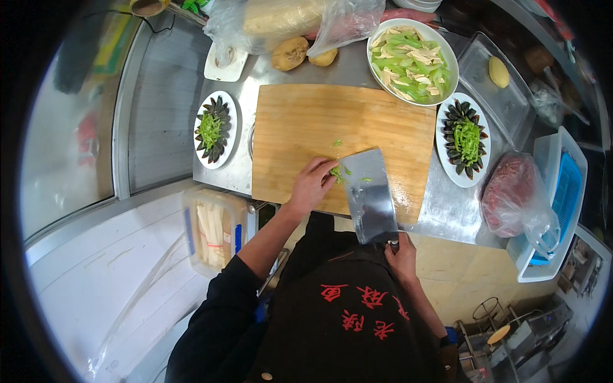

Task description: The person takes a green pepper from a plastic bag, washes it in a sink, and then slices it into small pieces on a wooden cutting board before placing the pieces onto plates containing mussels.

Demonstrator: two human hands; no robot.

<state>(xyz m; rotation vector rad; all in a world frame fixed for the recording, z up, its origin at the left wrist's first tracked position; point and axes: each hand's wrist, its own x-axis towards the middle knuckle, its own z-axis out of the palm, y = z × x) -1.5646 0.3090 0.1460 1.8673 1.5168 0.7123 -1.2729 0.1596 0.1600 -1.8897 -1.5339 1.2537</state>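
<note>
My right hand [401, 256] grips the handle of a broad steel cleaver [371, 201]. The blade lies flat over the front part of a wooden cutting board [306, 119], and a few green bits stick to its face. At the blade's left edge, my left hand [313, 185] has its fingertips closed around a small clump of chopped green pepper pieces [338, 175]. One more green scrap [337, 142] lies on the board just beyond the fingers.
Oval plates of dark egg wedges with green shreds stand left [232, 119] and right [448, 167]. A bowl of celery and tofu-skin pieces [412, 62] overlaps the board's far right corner. Potatoes [289, 53], bagged red meat [508, 191] and a white plastic bin [522, 268] are around.
</note>
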